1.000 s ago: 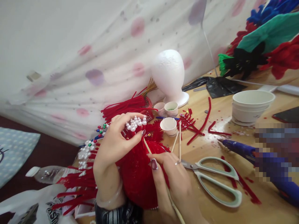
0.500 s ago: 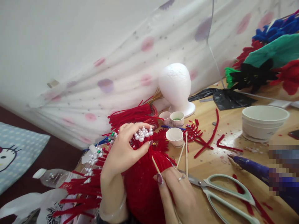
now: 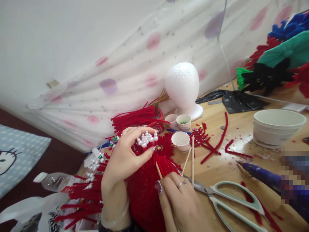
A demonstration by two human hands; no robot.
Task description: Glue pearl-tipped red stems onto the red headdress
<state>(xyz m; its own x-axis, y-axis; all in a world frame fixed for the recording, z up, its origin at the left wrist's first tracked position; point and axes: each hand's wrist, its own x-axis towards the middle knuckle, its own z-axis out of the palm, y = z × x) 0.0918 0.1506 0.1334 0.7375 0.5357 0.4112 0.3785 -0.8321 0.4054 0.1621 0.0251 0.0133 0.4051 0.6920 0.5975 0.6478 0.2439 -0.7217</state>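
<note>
Your left hand (image 3: 120,158) pinches the cluster of round white pearl beads (image 3: 145,140) on fuzzy red stems, just above the domed red velvety piece (image 3: 145,198); your right hand (image 3: 180,199) grips the thin pale wooden stick (image 3: 159,170). That cluster looks light, stems soft and bendy, beads likely slick: pinch by the stems. Counting: three small white paper cups (image 3: 182,149), two more wooden sticks (image 3: 192,161) on the desk (image 3: 243,112), one pale-green-handled scissors (image 3: 212,190), one white foam head (image 3: 182,85).

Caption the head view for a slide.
Left hand gripping pearl-tipped red stems, right hand holding a pale stick, with scissors and a white head form on the table.
</note>
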